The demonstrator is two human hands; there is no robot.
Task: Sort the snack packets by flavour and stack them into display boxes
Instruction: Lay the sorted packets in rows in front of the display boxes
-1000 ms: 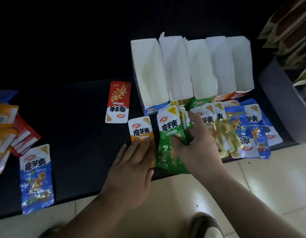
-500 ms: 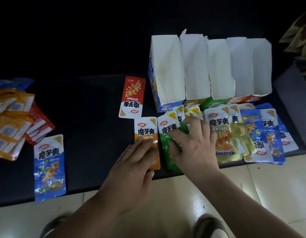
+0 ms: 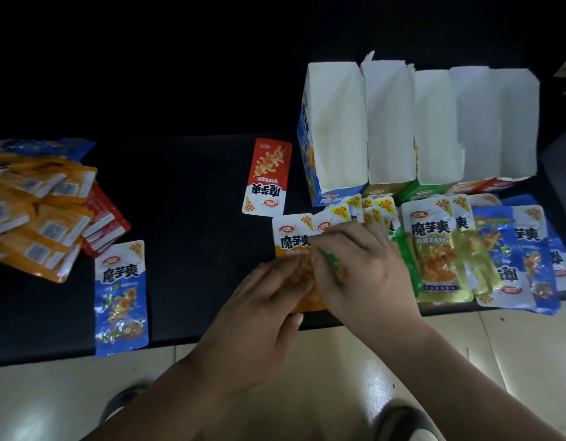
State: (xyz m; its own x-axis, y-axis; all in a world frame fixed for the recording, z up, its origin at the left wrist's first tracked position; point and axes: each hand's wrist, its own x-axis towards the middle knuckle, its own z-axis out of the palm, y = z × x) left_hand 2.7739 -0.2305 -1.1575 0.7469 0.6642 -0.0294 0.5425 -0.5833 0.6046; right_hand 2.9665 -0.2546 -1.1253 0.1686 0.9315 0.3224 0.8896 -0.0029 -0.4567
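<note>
Display boxes (image 3: 389,122) stand in row at back of tabletop (image 3: 192,249), open sides toward you. Your left hand (image 3: 262,316): fingers straight, together, flat on orange packet (image 3: 292,241), just before leftmost box. Your right hand (image 3: 367,275) covers green packets (image 3: 405,259) before boxes; cannot tell if fingers clamp them. Yellow packets (image 3: 437,249) and blue packets (image 3: 526,249) fanned before right boxes. Red packet (image 3: 269,176) just left of boxes. Mixed pile (image 3: 36,211) well apart, left of boxes.

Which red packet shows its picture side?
The lone red packet left of the blue display box. The red ones in the left pile show only their backs.
</note>
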